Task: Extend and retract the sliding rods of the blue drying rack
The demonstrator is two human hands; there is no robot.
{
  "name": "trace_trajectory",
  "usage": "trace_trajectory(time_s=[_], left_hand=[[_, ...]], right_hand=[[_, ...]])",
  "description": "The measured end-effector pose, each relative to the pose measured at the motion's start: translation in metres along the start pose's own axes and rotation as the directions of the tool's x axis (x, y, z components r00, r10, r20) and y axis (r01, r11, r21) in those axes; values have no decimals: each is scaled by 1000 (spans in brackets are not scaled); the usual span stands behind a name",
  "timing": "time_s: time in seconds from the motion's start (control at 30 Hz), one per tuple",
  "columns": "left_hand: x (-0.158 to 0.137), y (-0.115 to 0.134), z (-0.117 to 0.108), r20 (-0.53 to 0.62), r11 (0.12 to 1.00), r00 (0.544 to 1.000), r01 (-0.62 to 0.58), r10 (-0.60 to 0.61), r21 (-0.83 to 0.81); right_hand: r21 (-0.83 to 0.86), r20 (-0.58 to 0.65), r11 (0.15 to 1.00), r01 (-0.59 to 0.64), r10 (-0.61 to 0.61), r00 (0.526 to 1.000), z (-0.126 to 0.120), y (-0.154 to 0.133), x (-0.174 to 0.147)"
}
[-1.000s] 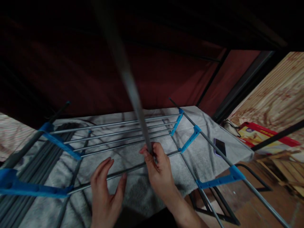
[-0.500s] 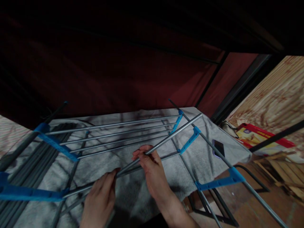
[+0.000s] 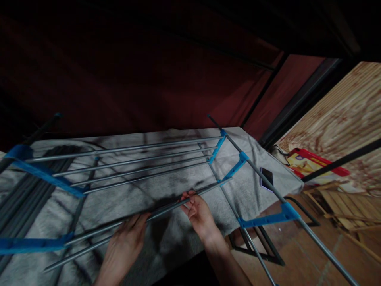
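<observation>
A drying-rack frame of metal tubes with blue plastic brackets (image 3: 269,219) stands before me. Several parallel bars (image 3: 143,147) cross its far part between the left and right brackets. A loose metal rod (image 3: 77,254) lies slantwise beside the nearest crossbar (image 3: 98,231), its left tip sticking out toward me. My left hand (image 3: 126,242) is closed over this rod near its middle, its knuckles against the crossbar. My right hand (image 3: 199,214) has its fingers curled round the rod farther right, palm partly turned up. The rod's right tip reaches the small blue bracket (image 3: 235,169).
A grey cloth (image 3: 178,137) covers the table underneath. A bundle of dark grey tubes (image 3: 32,186) lies at the left. A phone (image 3: 266,178) rests on the cloth at the right. Beyond are a red and yellow box (image 3: 309,163) and a wooden slatted piece (image 3: 342,206).
The loose rod's right end has dropped from above the rack to near the crossbar's level. My right hand has lowered and moved slightly right with it. The view has shifted a little.
</observation>
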State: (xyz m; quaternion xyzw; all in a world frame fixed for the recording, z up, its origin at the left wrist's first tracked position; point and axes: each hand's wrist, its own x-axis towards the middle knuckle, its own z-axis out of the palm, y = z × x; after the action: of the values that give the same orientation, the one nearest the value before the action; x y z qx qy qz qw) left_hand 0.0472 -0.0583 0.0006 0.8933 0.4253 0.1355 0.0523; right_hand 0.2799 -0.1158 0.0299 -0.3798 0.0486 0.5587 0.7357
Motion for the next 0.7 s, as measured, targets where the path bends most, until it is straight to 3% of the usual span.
trace_trajectory(time_s=[0.13, 0.27, 0.47, 0.7], left_hand=[[-5, 8, 19, 80, 999, 997, -19, 21, -26], [-9, 13, 28, 159, 999, 987, -16, 24, -50], [-8, 19, 34, 180, 993, 981, -50, 68, -104], [-6, 35, 28, 235, 983, 969, -29, 71, -179]], right_hand=[[27, -140, 998, 62, -58, 989, -32, -8, 7], [39, -201, 989, 142, -131, 971, -58, -25, 15], [74, -236, 987, 144, -123, 964, -76, -39, 26], [24, -213, 995, 98, -90, 973, -90, -21, 26]])
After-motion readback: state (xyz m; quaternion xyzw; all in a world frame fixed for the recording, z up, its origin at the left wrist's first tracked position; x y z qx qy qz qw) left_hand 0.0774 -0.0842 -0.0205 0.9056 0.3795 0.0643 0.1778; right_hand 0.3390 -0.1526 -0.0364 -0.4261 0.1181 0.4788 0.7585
